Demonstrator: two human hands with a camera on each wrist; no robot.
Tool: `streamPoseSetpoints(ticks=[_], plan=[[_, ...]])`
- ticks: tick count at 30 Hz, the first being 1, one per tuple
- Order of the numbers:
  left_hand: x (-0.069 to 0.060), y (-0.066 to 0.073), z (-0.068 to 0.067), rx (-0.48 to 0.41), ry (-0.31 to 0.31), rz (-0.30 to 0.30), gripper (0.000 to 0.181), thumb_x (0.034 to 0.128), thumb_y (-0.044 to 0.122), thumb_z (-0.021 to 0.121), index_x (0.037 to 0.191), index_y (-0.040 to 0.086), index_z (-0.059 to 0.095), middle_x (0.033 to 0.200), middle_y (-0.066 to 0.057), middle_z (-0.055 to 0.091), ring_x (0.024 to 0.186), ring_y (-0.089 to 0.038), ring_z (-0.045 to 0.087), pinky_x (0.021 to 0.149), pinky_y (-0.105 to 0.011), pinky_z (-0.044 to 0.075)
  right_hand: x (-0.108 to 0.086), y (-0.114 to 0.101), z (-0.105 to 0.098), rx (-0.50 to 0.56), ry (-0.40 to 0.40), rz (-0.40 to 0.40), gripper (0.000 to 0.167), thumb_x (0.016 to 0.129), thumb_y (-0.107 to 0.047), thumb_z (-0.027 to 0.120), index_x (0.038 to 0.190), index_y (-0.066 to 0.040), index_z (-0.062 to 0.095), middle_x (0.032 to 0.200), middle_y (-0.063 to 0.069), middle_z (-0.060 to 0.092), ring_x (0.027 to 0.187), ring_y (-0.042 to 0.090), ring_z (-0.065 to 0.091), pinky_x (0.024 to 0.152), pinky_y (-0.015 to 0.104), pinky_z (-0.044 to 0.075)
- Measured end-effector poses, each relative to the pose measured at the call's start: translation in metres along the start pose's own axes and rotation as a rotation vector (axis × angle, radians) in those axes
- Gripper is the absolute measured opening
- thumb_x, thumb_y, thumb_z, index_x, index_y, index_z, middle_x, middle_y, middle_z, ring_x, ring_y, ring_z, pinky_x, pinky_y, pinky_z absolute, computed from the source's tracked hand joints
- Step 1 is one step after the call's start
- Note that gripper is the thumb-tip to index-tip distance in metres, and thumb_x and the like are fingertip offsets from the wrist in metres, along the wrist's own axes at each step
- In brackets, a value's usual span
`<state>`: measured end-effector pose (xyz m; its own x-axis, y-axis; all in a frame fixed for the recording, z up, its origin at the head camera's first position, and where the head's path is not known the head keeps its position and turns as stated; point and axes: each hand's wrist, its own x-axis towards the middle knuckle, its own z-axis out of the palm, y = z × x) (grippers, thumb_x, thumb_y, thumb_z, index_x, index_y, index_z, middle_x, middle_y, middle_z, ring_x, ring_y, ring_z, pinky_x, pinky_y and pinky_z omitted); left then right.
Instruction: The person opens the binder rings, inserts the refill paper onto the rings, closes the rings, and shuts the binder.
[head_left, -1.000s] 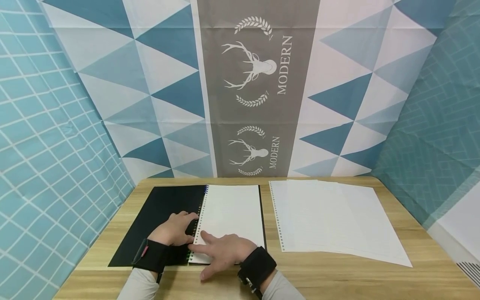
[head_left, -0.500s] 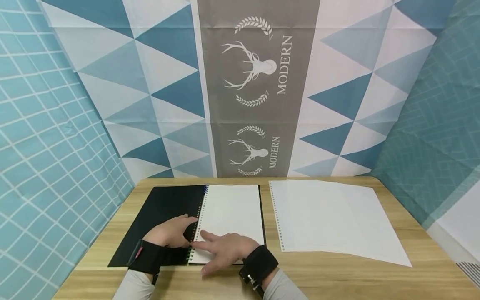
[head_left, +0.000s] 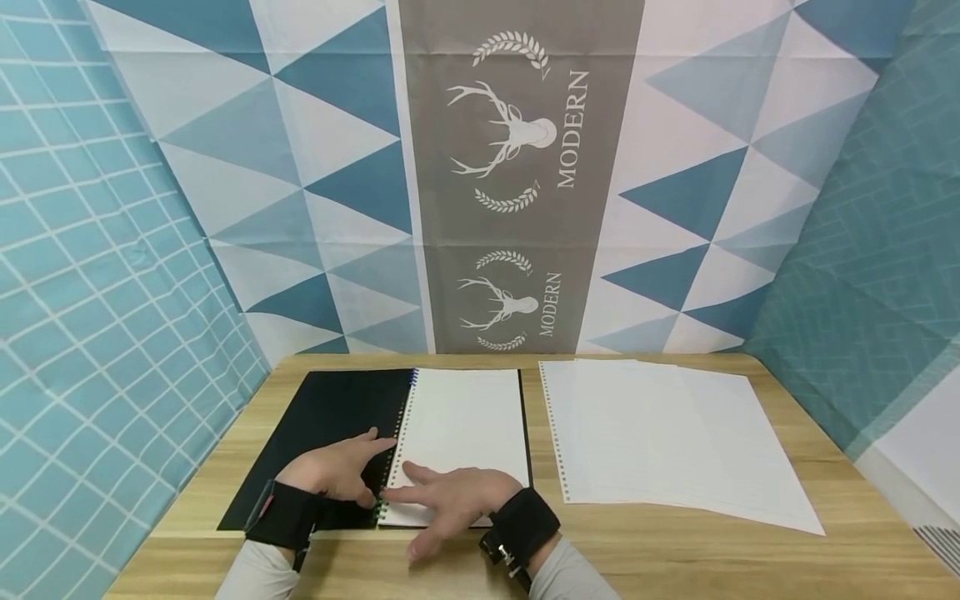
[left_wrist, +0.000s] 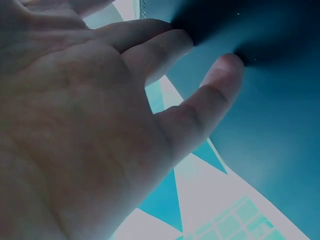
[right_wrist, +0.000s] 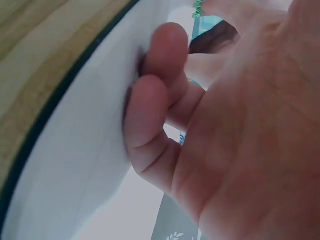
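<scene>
A ring-bound notebook lies spread on the table, its black cover (head_left: pixel 337 404) to the left and white punched pages (head_left: pixel 467 417) to the right. Coloured rings (head_left: pixel 410 392) run down the middle. My left hand (head_left: pixel 337 468) rests fingertips on the black cover beside the rings; the left wrist view shows its fingers extended, holding nothing. Over the lower part of the pages is my right hand (head_left: pixel 459 497), its index finger reaching the lower rings. In the right wrist view, two bent fingers (right_wrist: pixel 147 107) press against the white page, gripping nothing.
Several loose white punched sheets (head_left: pixel 667 433) lie fanned out to the right of the notebook on the wooden table (head_left: pixel 675 550). Patterned cloth walls (head_left: pixel 510 200) stand behind and on both sides.
My left hand has shifted slightly left and its thumb has moved down and away from the rings. The right hand stays nearly in place. Notebook and sheets have not moved.
</scene>
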<state>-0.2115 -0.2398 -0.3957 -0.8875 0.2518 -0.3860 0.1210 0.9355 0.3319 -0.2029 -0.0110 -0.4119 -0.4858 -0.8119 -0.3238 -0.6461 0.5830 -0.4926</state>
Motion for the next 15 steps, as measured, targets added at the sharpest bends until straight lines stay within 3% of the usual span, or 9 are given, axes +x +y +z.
streamPoseSetpoints(ticks=[6, 15], plan=[[-0.0029, 0.0024, -0.0016, -0.011, -0.051, -0.007, 0.102, 0.0692, 0.014, 0.091, 0.157, 0.016, 0.039, 0.168, -0.025, 0.019, 0.151, -0.051, 0.028, 0.108, -0.07, 0.038, -0.0021, 0.0021, -0.0036, 0.06, -0.051, -0.056, 0.074, 0.091, -0.052, 0.069, 0.156, -0.047, 0.034, 0.173, -0.003, 0.008, 0.154, 0.011, 0.028, 0.115, 0.038, 0.04], [-0.0033, 0.0033, -0.0023, 0.01, -0.077, -0.01, 0.107, 0.0683, 0.016, 0.093, 0.159, 0.017, 0.036, 0.169, -0.024, 0.016, 0.153, -0.05, 0.022, 0.111, -0.072, 0.033, -0.0022, 0.0042, -0.0048, 0.083, -0.073, -0.078, 0.071, 0.092, -0.049, 0.07, 0.155, -0.043, 0.038, 0.173, 0.0, 0.007, 0.157, 0.013, 0.021, 0.118, 0.037, 0.036]])
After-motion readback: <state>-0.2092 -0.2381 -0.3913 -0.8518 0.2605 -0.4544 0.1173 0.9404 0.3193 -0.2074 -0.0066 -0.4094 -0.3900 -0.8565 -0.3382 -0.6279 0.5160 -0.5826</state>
